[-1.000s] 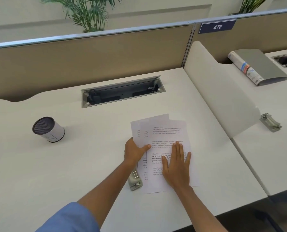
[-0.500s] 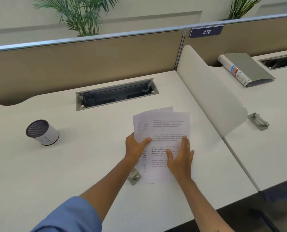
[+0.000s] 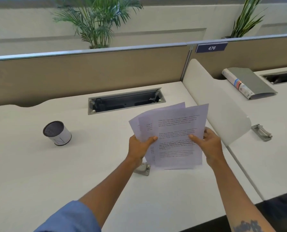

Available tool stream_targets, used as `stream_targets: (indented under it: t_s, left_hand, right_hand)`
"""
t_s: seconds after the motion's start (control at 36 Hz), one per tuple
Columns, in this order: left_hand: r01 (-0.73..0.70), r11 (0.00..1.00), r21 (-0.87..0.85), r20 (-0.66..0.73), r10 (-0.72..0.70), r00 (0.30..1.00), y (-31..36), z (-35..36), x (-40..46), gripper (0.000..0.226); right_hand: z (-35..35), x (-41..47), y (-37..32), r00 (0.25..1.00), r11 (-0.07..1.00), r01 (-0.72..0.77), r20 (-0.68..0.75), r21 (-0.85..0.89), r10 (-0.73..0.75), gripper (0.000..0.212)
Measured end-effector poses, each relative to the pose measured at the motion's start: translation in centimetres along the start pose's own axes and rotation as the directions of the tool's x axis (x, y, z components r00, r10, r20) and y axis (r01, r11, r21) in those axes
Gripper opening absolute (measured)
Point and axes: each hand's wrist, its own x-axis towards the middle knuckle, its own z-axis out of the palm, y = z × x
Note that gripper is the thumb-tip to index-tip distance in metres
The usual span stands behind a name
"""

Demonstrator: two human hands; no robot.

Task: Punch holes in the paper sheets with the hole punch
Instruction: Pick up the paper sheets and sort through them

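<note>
Now printed paper sheets [image 3: 173, 131] fanned, unaligned, lifted; left hand [image 3: 138, 146], right hand [image 3: 209, 144] grip edges.

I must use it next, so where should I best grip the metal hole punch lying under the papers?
Only one end of the hole punch shows below the left hand and paper sheets. Probably lift the sheets away, then grasp its body across the narrow sides from above, since it lies flat on the desk.

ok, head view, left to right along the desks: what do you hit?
White cylinder with mesh top → hole punch → paper sheets, held by left hand and right hand → second metal punch on the neighbouring desk.
</note>
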Motion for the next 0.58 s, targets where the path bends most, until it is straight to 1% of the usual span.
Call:
stream_targets:
  t_s: [0.06, 0.14, 0.33, 0.42, 0.53, 0.58]
  left_hand:
    - [0.001, 1.0, -0.023, 0.009, -0.001, 1.0, 0.4, -0.2, -0.3, 0.041]
    - [-0.008, 0.999, -0.048, 0.018, 0.009, 1.0, 1.0, -0.5, -0.7, 0.043]
    - [-0.053, 0.994, -0.094, 0.028, 0.056, 0.998, 3.2, -1.0, -1.8, 0.042]
    - [-0.069, 0.99, -0.124, 0.032, 0.073, 0.997, 4.5, -1.4, -2.4, 0.041]
    - [-0.09, 0.983, -0.159, 0.046, 0.099, 0.994, 6.4, -2.8, -3.3, 0.037]
    - [-0.089, 0.98, -0.179, 0.062, 0.102, 0.993, 7.3, -3.8, -3.9, 0.041]
  right_hand:
    - [0.1, -0.4, -0.9, 0.999, 0.999, 0.031, 0.023, 0.012, -0.031, 0.045]
    - [0.3, -1.0, -2.1, 0.998, 0.998, 0.057, 0.008, 0.03, -0.057, 0.04]
    - [0.8, -2.8, -5.6, 0.988, 0.988, 0.152, -0.02, 0.018, -0.151, 0.033]
    - [1.0, -3.4, -7.1, 0.98, 0.98, 0.198, -0.021, 0.012, -0.197, 0.036]
    - [1.2, -4.3, -9.2, 0.972, 0.972, 0.237, 0.008, -0.005, -0.237, 0.029]
    - [1.5, -4.8, -10.2, 0.973, 0.974, 0.224, 0.045, 0.021, -0.225, 0.031]
